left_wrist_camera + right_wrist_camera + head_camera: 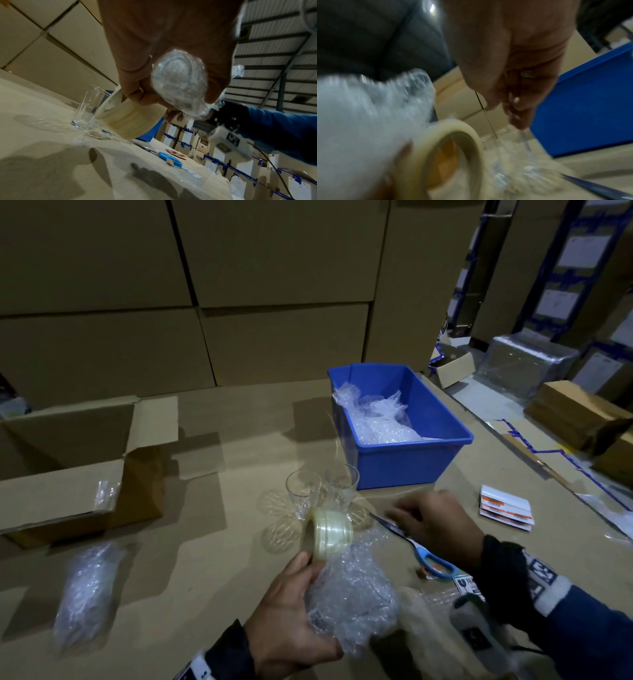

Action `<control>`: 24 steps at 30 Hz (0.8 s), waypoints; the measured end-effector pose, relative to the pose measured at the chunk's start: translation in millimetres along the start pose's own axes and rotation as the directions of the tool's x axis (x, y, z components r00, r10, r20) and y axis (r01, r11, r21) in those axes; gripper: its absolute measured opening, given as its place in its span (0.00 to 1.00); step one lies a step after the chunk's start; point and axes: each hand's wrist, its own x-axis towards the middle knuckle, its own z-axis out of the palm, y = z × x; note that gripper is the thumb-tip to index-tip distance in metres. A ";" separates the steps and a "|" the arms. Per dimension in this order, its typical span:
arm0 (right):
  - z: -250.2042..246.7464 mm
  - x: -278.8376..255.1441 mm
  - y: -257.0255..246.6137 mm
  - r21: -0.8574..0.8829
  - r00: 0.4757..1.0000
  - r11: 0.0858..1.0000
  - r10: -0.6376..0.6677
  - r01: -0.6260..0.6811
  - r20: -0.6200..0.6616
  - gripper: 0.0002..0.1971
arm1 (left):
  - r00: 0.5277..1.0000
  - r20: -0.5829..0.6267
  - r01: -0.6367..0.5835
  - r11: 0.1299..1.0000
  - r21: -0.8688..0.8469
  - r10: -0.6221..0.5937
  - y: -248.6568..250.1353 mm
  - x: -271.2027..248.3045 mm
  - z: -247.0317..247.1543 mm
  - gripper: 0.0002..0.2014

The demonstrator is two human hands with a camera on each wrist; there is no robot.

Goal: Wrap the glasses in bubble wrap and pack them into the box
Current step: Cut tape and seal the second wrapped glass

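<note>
Left hand (pixel 291 621): fingers curled round wrapped glass (pixel 352 597), thumb hooked into tape roll (pixel 333 529).
Right hand (pixel 435 525): blurred, apparently pinching a tape strand.
Bare glasses (pixel 303 491): upright on tabletop (pixel 205 559), just beyond.
Box (pixel 68 470): left, open.

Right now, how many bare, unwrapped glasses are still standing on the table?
2. One glass stands just beyond the tape roll, the other glass right beside it, nearer the blue bin. Wrapped ones aren't counted; none seem hidden.
</note>
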 end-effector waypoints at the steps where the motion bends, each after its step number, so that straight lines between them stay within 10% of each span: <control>1: -6.6 1.6 -11.7 0.192 0.995 0.978 -0.071 0.083 -0.069 0.20 | 1.000 0.006 -0.002 1.000 0.016 0.002 1.4 0.7 -0.9 0.37; 5: -8.9 12.6 -53.1 0.588 0.977 0.798 -0.205 0.132 0.060 0.18 | 0.999 0.040 0.008 0.999 0.051 -0.010 -3.8 -0.6 -4.3 0.39; 15: 14.5 39.5 -74.1 0.630 0.945 0.771 -0.268 0.094 0.186 0.02 | 0.983 0.029 0.182 0.981 0.062 -0.184 -1.4 -19.0 -19.6 0.51; 24: 40.7 49.3 -118.6 0.518 0.933 0.818 -0.346 0.250 0.095 0.12 | 0.987 -0.067 0.148 0.988 0.046 -0.144 -12.2 -45.9 -50.7 0.41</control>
